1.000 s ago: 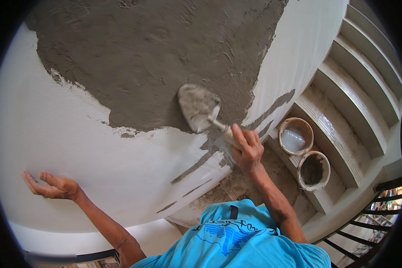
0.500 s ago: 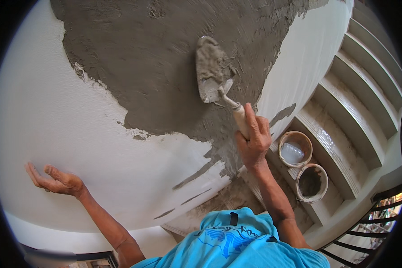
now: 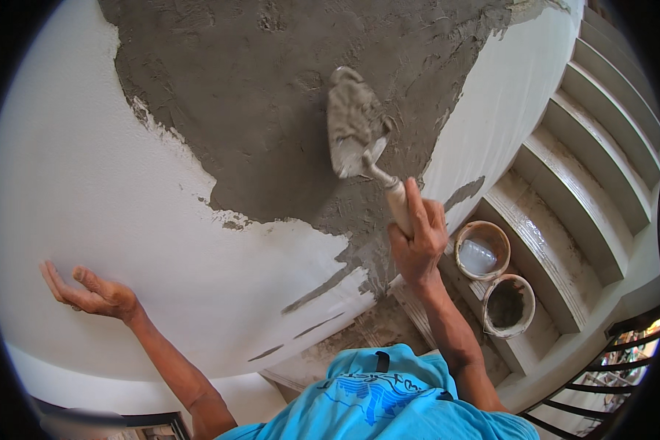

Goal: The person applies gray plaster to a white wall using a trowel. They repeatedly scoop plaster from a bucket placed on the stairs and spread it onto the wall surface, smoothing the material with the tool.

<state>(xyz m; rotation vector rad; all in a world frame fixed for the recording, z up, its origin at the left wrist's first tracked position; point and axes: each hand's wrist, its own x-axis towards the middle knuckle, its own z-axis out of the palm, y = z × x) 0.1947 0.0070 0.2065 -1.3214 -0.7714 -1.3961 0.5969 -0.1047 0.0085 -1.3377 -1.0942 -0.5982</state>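
My right hand [image 3: 420, 238] is wrapped round the pale handle of a trowel [image 3: 353, 121], the index finger stretched along it. Wet grey mortar [image 3: 356, 103] lies heaped on the blade. Behind the blade is a broad patch of rough grey plaster [image 3: 235, 95] on the curved white wall [image 3: 59, 183]; whether the blade touches it I cannot tell. Off to the left, my left hand [image 3: 92, 293] is empty, palm turned up and fingers apart, in front of the bare white part of the wall.
Curved stairs [image 3: 550, 198] climb along the right side. On a lower step stand a bucket with cloudy water [image 3: 482, 251] and, beside it, a bucket with grey residue [image 3: 509, 306]. Dark railing bars [image 3: 594, 389] run at the lower right. Grey smears mark the wall's lower edge.
The loaded trowel and my right hand sit slightly lower and further right in the picture. The view itself has shifted a little; my left hand keeps almost the same pose.
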